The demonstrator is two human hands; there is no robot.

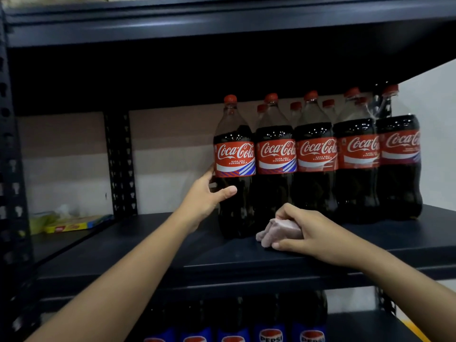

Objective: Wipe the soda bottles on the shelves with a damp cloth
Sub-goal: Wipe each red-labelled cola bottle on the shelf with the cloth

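Head view: leftmost Coca-Cola bottle [234, 166] standing upright on dark shelf [148, 245], pulled nearer front edge than row of Coca-Cola bottles [338, 156] beside it on right. Your left hand [206, 196] is grasping its lower body, thumb across front below red label. Your right hand [304, 230] is clutching bunched pink cloth [277, 232], resting on shelf near front edge, just right of bottle's base. Yellow box [74, 225] lying at shelf's back left corner. Pepsi bottles [269, 324] standing on shelf below.

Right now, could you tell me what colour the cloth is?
Pale pink cloth, seen in the head view.
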